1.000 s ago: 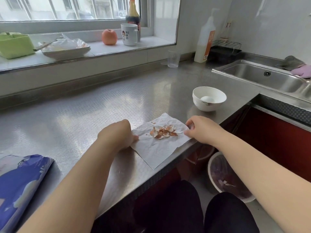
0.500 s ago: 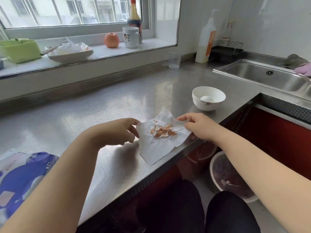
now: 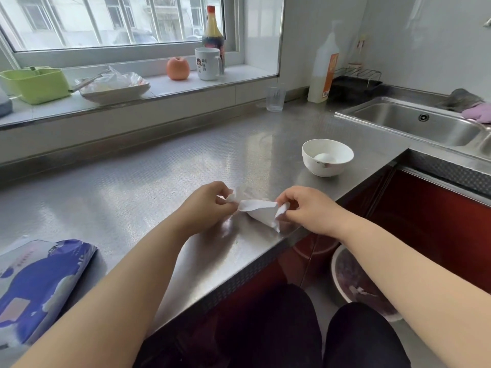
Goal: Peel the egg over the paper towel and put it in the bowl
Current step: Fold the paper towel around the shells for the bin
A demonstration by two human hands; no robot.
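**Both hands pinch the folded paper towel at the counter's edge**

Pinched at its two ends, the paper towel (image 3: 259,209) is gathered into a folded bundle just above the steel counter (image 3: 148,176). We see, in the head view, our left hand (image 3: 206,205) gripping the left end with curled fingers, and our right hand (image 3: 309,208) pinching the right end the same way. Whatever the bundle holds is hidden from us. The peeled egg (image 3: 325,158) lies white in the white bowl (image 3: 328,170), which stands on the counter beyond the right hand, well apart from the towel.

We look over a dimpled stainless counter that turns a corner toward a steel sink (image 3: 414,123) on the right, where a pink cloth (image 3: 478,114) lies on the rim. A clear glass (image 3: 275,99) and a white bottle (image 3: 322,70) with an orange label stand by the wall. Along the tiled windowsill we find a green tub (image 3: 36,85), a plate (image 3: 117,88) with crumpled plastic, an orange fruit (image 3: 178,68), a white mug (image 3: 208,63) and a dark bottle (image 3: 212,35) with a red cap. A blue and white packet (image 3: 37,285) lies at the near left. Below the counter are red cabinet fronts and a bin (image 3: 356,282).

The mug bears a small cartoon figure and a column of characters, too small for us to read; the bottle label and packet print are equally unclear.
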